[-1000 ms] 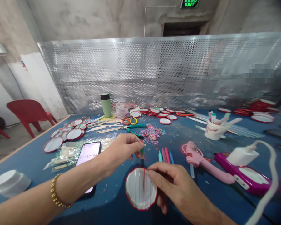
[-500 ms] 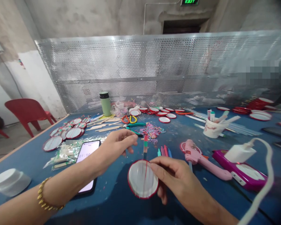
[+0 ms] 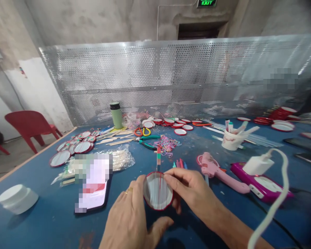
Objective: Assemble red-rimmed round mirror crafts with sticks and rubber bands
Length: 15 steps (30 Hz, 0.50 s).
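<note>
A small round disc (image 3: 157,193) with a pale, shiny face and a red rim is held upright in front of me, a thin red line down its middle. From its top edge rises a flat stick (image 3: 159,159) with coloured bands. My right hand (image 3: 195,193) pinches the disc's right edge between thumb and fingers. Beside the left rim is my left hand (image 3: 132,212), fingers stretched along the edge and thumb spread apart below. Whether those fingers press on the rim cannot be made out.
A phone (image 3: 95,186) and a white jar (image 3: 17,199) lie to the left. At right are a pink glue gun (image 3: 219,173), a purple power strip (image 3: 260,185) with a white cable, and a cup (image 3: 232,140) of pens. Pliers (image 3: 147,141), coloured bits (image 3: 168,143) and red-rimmed discs (image 3: 83,147) lie farther back.
My left hand has come back and down from above the phone's right side to the disc's left rim. My right hand keeps its hold, and the disc sits slightly higher in view.
</note>
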Each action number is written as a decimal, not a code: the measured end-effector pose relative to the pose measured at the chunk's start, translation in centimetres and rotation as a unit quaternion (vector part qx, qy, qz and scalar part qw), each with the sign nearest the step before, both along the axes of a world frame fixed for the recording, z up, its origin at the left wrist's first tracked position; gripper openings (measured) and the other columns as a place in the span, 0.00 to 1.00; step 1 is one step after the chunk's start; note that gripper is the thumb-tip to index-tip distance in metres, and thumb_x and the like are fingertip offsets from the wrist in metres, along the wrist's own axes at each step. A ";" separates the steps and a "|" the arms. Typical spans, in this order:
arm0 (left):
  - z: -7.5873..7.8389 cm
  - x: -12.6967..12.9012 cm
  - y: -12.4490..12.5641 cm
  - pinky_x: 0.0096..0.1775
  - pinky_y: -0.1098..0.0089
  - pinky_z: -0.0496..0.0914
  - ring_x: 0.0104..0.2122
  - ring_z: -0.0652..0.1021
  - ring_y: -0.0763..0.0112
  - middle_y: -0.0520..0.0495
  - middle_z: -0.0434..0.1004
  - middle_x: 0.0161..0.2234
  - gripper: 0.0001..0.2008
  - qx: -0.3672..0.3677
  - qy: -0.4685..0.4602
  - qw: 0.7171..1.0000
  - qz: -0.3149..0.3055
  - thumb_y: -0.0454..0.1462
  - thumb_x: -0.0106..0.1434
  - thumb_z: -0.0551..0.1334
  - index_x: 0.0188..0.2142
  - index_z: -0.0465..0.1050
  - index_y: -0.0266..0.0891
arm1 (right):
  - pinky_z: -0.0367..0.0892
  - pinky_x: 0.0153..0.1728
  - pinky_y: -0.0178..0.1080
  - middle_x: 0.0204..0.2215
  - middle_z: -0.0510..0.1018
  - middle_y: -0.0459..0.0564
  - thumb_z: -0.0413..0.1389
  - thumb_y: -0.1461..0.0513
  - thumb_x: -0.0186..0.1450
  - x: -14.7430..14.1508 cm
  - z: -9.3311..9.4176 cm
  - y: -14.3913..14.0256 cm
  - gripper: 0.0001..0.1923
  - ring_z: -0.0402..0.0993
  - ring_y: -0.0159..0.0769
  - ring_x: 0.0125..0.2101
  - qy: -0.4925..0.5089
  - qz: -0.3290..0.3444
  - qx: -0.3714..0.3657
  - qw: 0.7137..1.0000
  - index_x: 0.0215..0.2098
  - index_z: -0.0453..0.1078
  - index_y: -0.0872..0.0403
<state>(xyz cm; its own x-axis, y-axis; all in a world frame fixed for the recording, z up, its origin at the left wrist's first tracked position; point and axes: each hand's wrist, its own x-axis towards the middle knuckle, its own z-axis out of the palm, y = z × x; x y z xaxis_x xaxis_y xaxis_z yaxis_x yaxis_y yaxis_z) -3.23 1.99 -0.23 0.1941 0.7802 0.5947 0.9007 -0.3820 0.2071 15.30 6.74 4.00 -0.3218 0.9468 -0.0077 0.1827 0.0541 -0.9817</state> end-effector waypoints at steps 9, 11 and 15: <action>-1.5 2.8 -0.2 0.37 0.58 0.75 0.41 0.81 0.51 0.32 0.77 0.48 0.37 0.044 0.003 0.994 0.101 0.43 0.58 0.65 0.62 0.54 0.30 | 0.66 0.15 0.29 0.16 0.70 0.41 0.56 0.44 0.63 -0.2 -0.8 0.2 0.24 0.69 0.28 0.15 0.008 0.015 -0.004 1.000 0.36 0.73 0.57; -1.8 2.7 -0.1 0.38 0.58 0.74 0.42 0.80 0.51 0.32 0.77 0.48 0.36 0.061 0.006 0.993 0.098 0.43 0.60 0.63 0.63 0.54 0.31 | 0.65 0.15 0.28 0.15 0.70 0.41 0.56 0.44 0.64 -0.3 -0.7 0.1 0.24 0.68 0.27 0.15 0.013 0.029 -0.006 0.999 0.36 0.73 0.58; -2.4 2.4 -0.1 0.38 0.58 0.74 0.41 0.80 0.51 0.33 0.78 0.47 0.37 0.074 -0.024 0.994 0.082 0.46 0.61 0.62 0.64 0.53 0.34 | 0.63 0.17 0.26 0.16 0.70 0.41 0.56 0.45 0.65 -0.1 -0.6 0.0 0.23 0.66 0.24 0.15 0.019 0.050 -0.015 0.998 0.36 0.73 0.58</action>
